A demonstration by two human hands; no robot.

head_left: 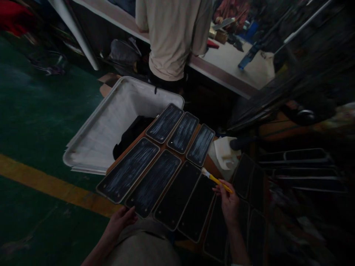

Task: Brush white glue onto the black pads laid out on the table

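Observation:
My right hand (229,199) is closed round the yellow handle of a paintbrush (215,179). The pale bristles point left, near the corner of a dark panel (177,195) in the front row. My left hand (122,220) is at the near end of a white-streaked black panel (154,183), its fingertips pinching the corner edge. Another streaked panel (127,170) lies to its left. Behind these, three smaller panels (183,133) also carry whitish brush streaks. The panels further right look plain black. All have rounded corners and pale rims, and lie on a brown board (133,146).
A large white bin (94,129) with dark material inside stands beyond the board's left side. To the right is a white container (226,151). A person in a beige shirt (172,40) stands at a workbench (224,72) ahead. More dark panels (255,184) lie at right.

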